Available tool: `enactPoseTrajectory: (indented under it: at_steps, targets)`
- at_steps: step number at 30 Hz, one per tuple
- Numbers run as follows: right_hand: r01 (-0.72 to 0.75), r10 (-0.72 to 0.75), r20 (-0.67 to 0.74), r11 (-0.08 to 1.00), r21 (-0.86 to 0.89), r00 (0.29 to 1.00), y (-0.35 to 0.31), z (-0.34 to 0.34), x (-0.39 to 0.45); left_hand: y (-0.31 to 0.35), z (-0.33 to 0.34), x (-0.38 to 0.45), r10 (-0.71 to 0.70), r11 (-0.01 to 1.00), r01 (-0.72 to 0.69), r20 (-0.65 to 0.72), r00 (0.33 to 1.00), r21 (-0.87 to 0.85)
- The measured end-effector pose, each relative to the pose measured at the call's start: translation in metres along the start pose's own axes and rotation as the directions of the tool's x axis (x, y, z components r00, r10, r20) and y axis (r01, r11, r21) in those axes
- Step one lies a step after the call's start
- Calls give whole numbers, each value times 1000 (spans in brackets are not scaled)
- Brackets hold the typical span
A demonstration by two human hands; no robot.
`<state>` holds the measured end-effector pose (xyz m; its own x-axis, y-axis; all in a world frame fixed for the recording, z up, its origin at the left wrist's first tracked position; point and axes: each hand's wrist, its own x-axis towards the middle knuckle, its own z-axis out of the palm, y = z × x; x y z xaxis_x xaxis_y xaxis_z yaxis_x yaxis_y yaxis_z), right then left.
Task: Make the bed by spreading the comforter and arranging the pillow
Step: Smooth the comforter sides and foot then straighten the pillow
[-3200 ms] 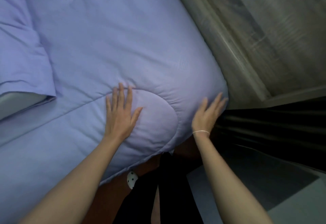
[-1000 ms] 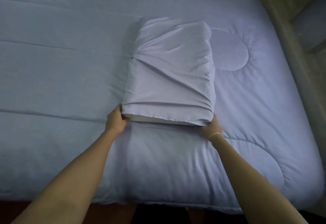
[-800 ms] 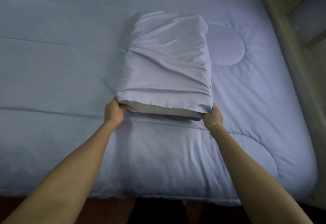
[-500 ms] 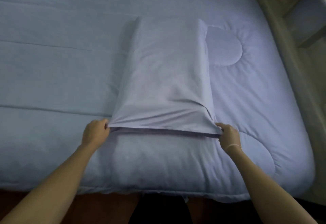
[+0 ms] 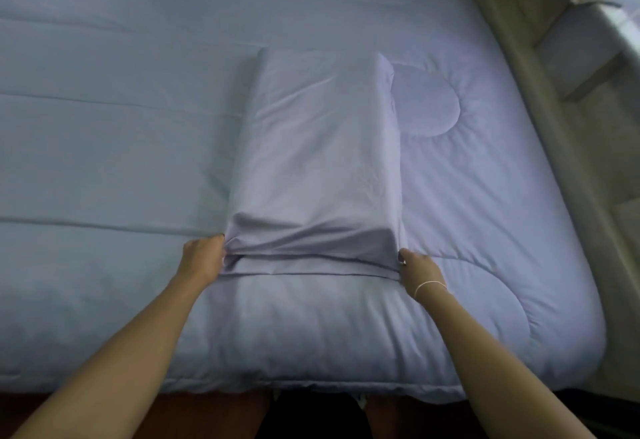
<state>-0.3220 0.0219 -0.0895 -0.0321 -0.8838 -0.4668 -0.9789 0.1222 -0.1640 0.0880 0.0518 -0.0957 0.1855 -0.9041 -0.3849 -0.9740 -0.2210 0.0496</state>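
A pale lilac pillow (image 5: 322, 148) lies lengthwise on the middle of the lilac comforter (image 5: 104, 161), which is spread flat over the bed. The pillowcase covers the whole pillow, and its loose near end is folded down toward me. My left hand (image 5: 204, 258) grips the near left corner of the pillowcase. My right hand (image 5: 417, 269), with a thin band at the wrist, pinches the near right corner. The case's open hem lies flat on the comforter between my hands.
The bed's near edge (image 5: 311, 393) runs just in front of my legs. A grey padded bed frame (image 5: 554, 127) borders the right side, with a low bench or shelf (image 5: 585, 54) beyond it. Dark floor (image 5: 194, 414) shows below the comforter's edge.
Over the last second, both hands pulled the pillowcase's open end toward me over the exposed white pillow end, smoothing it. Now the slack end is tucked down against the comforter.
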Motion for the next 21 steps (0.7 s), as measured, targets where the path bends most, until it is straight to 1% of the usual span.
enactPoseTrajectory:
  at_steps: [1, 2, 5, 6, 8, 9, 10, 11, 12, 13, 14, 15, 16, 17, 18, 19, 20, 21]
  targets:
    - [13, -13, 24, 1000, -17, 1000, 4, -1, -4, -4, -1, -2, 13, 1000, -14, 23, 1000, 18]
    - [25, -22, 82, 999, -38, 996, 9, -1, -9, -10, 0, -6, 30, 999, -31, 67, 997, 23]
    - [54, -29, 253, 994, -94, 967, 25, 3, -24, -22, 8, -24, 94, 996, -90, 218, 971, -27]
    - [62, -21, 309, 990, -124, 951, 25, 0, -28, -22, 9, -29, 113, 993, -115, 285, 952, -8]
    - [75, -3, 396, 983, -166, 918, 23, -9, -36, -19, 9, -37, 166, 970, -225, 418, 893, 94]
    - [63, 10, 395, 984, -169, 918, 21, -17, -39, -18, 7, -37, 168, 951, -269, 475, 864, 154]
    - [33, 9, 325, 992, -123, 946, 19, -25, -39, -18, -1, -34, 146, 940, -279, 508, 849, 198]
    - [11, -10, 178, 1000, -9, 984, 17, -33, -38, -17, -10, -27, 120, 945, -253, 500, 858, 208]
    - [8, -5, -30, 993, 114, 1000, 13, -38, -32, -16, -21, -18, 107, 963, -205, 444, 890, 178]
    - [39, 2, -230, 984, 174, 973, 4, -44, -24, -12, -34, -7, 110, 982, -152, 312, 944, 115]
    - [98, -12, -403, 976, 193, 915, -13, -47, -14, -4, -46, 5, 126, 991, -130, 102, 987, 35]
    - [168, -49, -530, 970, 179, 846, -36, -46, -1, 11, -57, 18, 154, 986, -162, -144, 978, -50]
    - [226, -98, -598, 963, 144, 796, -67, -47, 10, 32, -66, 29, 174, 966, -228, -350, 921, -121]
    - [278, -161, -598, 955, 108, 785, -97, -45, 21, 57, -72, 38, 176, 946, -277, -450, 875, -170]
    - [312, -228, -538, 947, 71, 812, -128, -43, 30, 82, -78, 45, 178, 934, -294, -449, 876, -204]
    - [330, -284, -444, 943, 30, 850, -154, -38, 36, 101, -75, 49, 184, 931, -286, -387, 904, -225]
    - [332, -317, -348, 943, -17, 883, -170, -30, 44, 113, -64, 55, 188, 943, -256, -293, 938, -212]
    - [333, -339, -286, 940, -70, 896, -173, -22, 53, 115, -50, 60, 187, 960, -225, -217, 958, -164]
